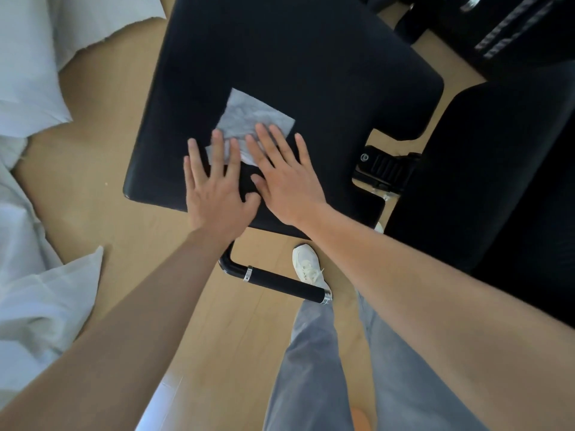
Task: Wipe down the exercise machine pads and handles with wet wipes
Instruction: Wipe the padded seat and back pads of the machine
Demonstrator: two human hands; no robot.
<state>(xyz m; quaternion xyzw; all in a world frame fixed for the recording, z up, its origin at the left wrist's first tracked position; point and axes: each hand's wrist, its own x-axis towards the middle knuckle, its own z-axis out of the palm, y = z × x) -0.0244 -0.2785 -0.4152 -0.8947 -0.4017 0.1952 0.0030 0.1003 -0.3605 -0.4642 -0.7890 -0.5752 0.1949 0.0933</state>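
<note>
Head view: my left grip (214, 188) and right grip (286, 185), fingers straight, press a thin pale-grey wet wipe (249, 116) flat on the black cushioned seat pad (295, 57), seemingly spreading it to wipe.

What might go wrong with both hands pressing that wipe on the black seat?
The left hand and right hand press only the wipe's near edge, so it may bunch up or slide out. The wipe covers a small patch of the seat, so far corners might get missed. The handle sits close to the shoe; a step might bump it.
</note>
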